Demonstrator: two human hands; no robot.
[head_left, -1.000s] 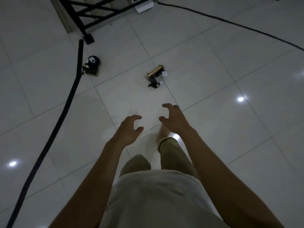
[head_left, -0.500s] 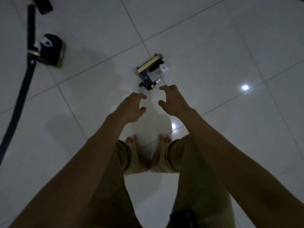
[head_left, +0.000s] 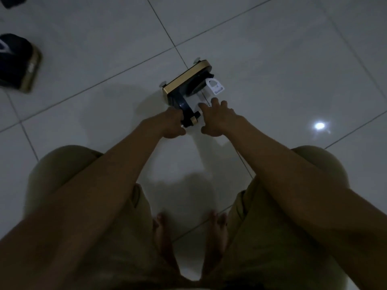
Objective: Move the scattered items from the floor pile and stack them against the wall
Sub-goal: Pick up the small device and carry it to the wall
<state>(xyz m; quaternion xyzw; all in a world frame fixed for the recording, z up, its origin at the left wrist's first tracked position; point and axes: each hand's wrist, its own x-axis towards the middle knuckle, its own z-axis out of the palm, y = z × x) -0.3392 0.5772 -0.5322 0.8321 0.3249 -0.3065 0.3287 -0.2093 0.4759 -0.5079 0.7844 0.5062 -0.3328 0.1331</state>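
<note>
Gold-and-black device (head_left: pixel 186 88) on tile; left hand (head_left: pixel 172 125) grip curled round its near end; right hand (head_left: pixel 215 119) grip loosely spread beside it

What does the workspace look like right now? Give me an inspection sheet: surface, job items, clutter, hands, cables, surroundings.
Surface: glossy white tiled floor, dim light, one ceiling-light reflection.
Job's things: black-and-gold device with white tag lying on the floor.
Clutter: second black-and-gold item at the left edge.
Hands: left hand grips the device's near end; right hand reaches beside it, fingers spread.
Cables: nothing seen.
Surroundings: wall not in view; bare feet below.
</note>
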